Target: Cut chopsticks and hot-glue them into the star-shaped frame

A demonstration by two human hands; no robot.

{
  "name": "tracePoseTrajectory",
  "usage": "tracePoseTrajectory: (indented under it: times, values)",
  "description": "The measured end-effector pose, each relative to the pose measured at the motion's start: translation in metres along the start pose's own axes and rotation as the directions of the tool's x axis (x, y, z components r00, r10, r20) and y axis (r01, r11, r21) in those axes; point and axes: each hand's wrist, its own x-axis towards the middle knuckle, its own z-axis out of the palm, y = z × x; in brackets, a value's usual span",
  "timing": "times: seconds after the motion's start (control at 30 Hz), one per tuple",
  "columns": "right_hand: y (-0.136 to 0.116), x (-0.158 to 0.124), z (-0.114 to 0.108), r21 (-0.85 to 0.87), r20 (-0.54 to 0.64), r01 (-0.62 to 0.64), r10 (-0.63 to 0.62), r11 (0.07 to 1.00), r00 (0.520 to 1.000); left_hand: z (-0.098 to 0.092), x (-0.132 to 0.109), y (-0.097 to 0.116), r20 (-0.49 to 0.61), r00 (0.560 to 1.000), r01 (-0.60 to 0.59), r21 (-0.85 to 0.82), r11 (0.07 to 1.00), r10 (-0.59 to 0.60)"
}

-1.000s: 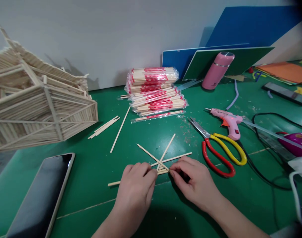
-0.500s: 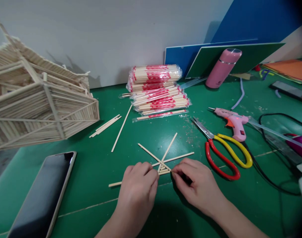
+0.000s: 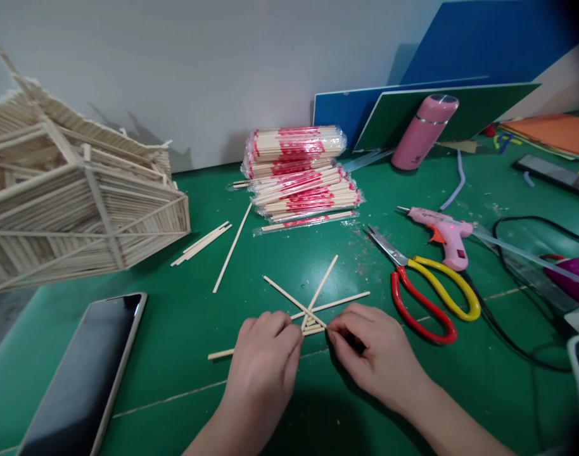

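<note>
Several wooden chopsticks [image 3: 289, 294] lie crossed over one another on the green table, making a small triangle of sticks between my hands. My left hand [image 3: 265, 358] is closed at the left of the crossing, its fingertips down on the chopsticks; one stick's end sticks out to the left of it. My right hand [image 3: 372, 348] pinches the near right end of a slanting chopstick between thumb and forefinger. The fingertips of my left hand are partly hidden by its own back.
Scissors [image 3: 425, 285], a pink glue gun [image 3: 444, 234] and its black cord lie to the right. Packs of wrapped chopsticks [image 3: 299, 171] and a pink bottle [image 3: 425, 133] stand behind. Left are a stick-built model [image 3: 80, 190], loose chopsticks [image 3: 204, 244] and a phone [image 3: 83, 373].
Both hands keep their hold on the crossed chopsticks. The view has shifted very slightly; nothing else has visibly moved.
</note>
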Motion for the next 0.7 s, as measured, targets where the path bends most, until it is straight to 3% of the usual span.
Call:
tracePoseTrajectory:
  times: [0.13,0.3,0.37,0.43,0.47,0.57,0.7]
  values:
    - [-0.001,-0.001,-0.001,0.083,-0.03,-0.014,0.017,0.996,0.999,-0.002,-0.003,-0.001,-0.009,0.999,-0.038,-0.024,0.999,0.037]
    - [-0.001,-0.001,-0.007,0.275,-0.243,0.04,0.029,0.961,0.97,-0.013,-0.01,0.0,-0.086,0.993,-0.09,-0.047,0.995,0.085]
    - [0.004,-0.002,-0.016,0.198,-0.352,0.049,0.024,0.979,0.936,-0.018,-0.012,0.0,-0.179,0.977,-0.127,-0.066,0.99,0.114]
    - [0.016,-0.005,-0.028,0.039,-0.455,-0.034,0.048,0.999,0.889,-0.024,-0.014,0.001,-0.294,0.949,-0.155,-0.104,0.982,0.118]
    - [0.024,-0.007,-0.035,-0.068,-0.498,-0.13,0.08,0.989,0.864,-0.026,-0.014,0.002,-0.343,0.934,-0.157,-0.133,0.979,0.103]
    - [0.051,-0.015,-0.054,-0.166,-0.544,-0.286,0.154,0.944,0.825,-0.036,-0.012,0.008,-0.404,0.915,-0.109,-0.285,0.952,-0.017]
    - [0.079,-0.021,-0.066,-0.282,-0.474,-0.393,0.229,0.875,0.85,-0.05,-0.002,0.018,-0.356,0.899,-0.01,-0.598,0.801,-0.254]
